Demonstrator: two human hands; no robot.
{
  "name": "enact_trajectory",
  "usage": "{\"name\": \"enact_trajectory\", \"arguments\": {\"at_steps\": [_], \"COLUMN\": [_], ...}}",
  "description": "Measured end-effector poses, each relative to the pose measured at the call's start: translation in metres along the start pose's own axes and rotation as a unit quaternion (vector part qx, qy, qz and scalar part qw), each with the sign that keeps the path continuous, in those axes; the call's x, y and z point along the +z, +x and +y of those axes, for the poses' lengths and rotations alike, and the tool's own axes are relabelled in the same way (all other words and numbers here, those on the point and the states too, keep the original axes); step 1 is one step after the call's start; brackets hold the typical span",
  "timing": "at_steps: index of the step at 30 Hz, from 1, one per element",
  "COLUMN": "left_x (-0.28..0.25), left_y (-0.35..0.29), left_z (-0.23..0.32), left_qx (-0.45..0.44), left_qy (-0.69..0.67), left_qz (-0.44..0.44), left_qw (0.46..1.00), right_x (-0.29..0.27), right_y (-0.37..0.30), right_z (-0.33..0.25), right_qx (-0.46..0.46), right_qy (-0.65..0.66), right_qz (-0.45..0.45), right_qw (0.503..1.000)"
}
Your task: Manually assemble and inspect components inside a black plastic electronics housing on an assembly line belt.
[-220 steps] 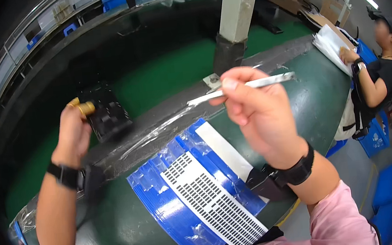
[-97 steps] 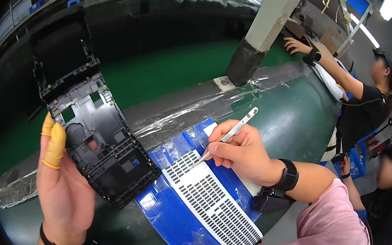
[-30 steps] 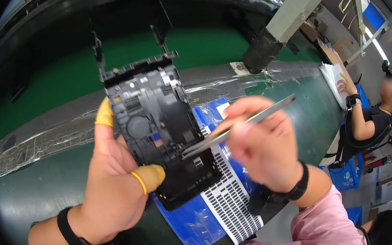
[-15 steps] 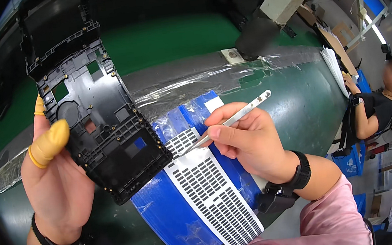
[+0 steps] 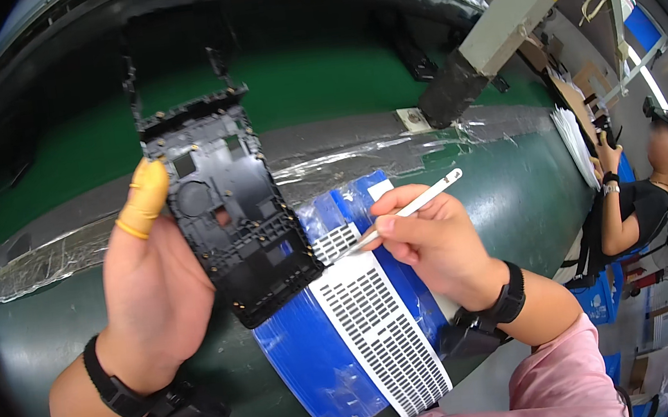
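Observation:
A black plastic housing with ribs, cut-outs and small brass inserts is gripped along its left side by my left hand. A yellow finger cot covers that thumb, which lies on the housing's edge; the other fingers are hidden behind it. My right hand pinches metal tweezers whose tips point down-left at a white sheet of small black rectangular stickers. The tips lie near the housing's lower right corner; whether they hold a sticker is too small to tell. Beneath the sheet is a blue taped board.
Past the dark green worktable runs a green belt, with a taped grey strip between. A metal post rises at the back right. Another person stands at the right beside white sheets.
The housing and my left hand have shifted right in the picture, and the housing appears smaller and farther off. My right hand still pinches the tweezers over the sticker sheet.

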State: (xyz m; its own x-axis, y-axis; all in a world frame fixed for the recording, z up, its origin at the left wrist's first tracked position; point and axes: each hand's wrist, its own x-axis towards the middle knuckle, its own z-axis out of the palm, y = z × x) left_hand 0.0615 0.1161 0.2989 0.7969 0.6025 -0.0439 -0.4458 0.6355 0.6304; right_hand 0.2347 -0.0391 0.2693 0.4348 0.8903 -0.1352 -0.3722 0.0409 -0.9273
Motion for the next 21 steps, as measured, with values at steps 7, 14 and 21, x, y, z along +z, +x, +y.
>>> {"name": "enact_trajectory", "arguments": {"at_steps": [7,14,21], "left_x": [-0.002,0.012,0.011], "left_y": [-0.007,-0.020,-0.025], "left_z": [-0.008,-0.015,-0.019], "left_qx": [-0.051,-0.094,-0.112], "left_qy": [-0.020,0.021,0.015], "left_qz": [0.020,0.003,-0.020], "left_qw": [0.998,0.995,0.993], "right_x": [0.027,0.050,0.049], "right_y": [-0.005,-0.008,-0.013], "right_z": [-0.038,-0.011,-0.006], "right_qx": [-0.033,-0.093,-0.112], "right_qy": [0.080,0.030,0.023], "right_qz": [-0.068,-0.039,-0.037], "right_qw": [0.994,0.994,0.993]}}
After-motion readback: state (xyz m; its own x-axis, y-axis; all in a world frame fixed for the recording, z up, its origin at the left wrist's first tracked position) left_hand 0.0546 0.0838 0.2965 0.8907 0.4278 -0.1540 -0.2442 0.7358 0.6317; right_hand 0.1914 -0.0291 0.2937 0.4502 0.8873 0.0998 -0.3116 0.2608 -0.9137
